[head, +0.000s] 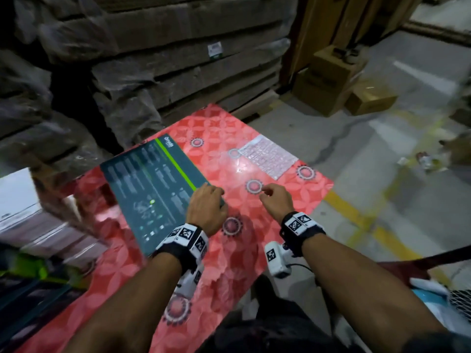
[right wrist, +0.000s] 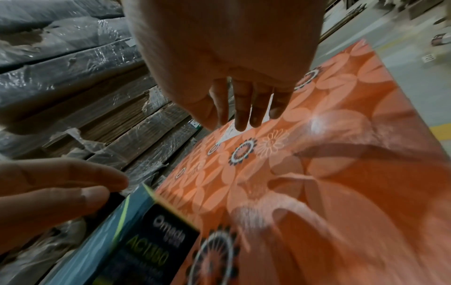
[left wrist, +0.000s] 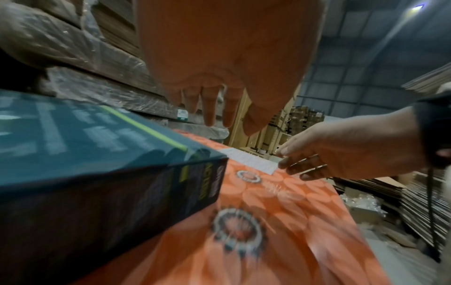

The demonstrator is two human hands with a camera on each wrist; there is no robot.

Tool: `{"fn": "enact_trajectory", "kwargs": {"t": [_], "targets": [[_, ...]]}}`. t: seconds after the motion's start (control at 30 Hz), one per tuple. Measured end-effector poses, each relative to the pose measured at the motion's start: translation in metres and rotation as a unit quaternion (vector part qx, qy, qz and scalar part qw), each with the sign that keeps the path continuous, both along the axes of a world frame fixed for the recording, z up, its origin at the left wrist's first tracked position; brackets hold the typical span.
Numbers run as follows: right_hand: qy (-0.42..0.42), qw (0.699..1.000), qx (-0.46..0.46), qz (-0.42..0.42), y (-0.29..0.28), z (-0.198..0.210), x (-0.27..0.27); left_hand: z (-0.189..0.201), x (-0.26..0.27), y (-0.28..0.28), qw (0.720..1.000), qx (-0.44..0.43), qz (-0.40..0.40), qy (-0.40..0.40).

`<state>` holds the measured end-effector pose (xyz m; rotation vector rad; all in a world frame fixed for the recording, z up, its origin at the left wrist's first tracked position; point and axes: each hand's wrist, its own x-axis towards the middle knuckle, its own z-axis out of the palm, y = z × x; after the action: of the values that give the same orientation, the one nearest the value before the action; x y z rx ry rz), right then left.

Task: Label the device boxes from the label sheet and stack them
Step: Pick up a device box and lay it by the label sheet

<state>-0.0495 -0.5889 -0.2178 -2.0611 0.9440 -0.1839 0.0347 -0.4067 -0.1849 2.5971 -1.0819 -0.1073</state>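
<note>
Device box flat on table, under left fingers; label sheet beyond right fingertips, apart from box.

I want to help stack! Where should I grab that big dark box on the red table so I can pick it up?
Probably by its two long edges, one hand on each side. The dark box lies flat on the red table, wide and thin, so a one-handed grip at a corner would likely tip it. The left hand is over its near right corner; the edge there looks open to come in from.

Black wristbands carry white camera units with square-coded markers.
</note>
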Motion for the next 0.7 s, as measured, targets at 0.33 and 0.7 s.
{"fn": "enact_trajectory", "kwargs": {"t": [0.33, 0.7], "targets": [[0.053, 0.998, -0.015, -0.017, -0.130, -0.020, 0.041, -0.007, 0.023, -0.115, 0.999, 0.027, 0.021, 0.015], [0.161, 0.983, -0.088, 0.024, -0.206, -0.025, 0.081, -0.038, 0.022, -0.177, 0.992, 0.106, 0.029, 0.058]]}}
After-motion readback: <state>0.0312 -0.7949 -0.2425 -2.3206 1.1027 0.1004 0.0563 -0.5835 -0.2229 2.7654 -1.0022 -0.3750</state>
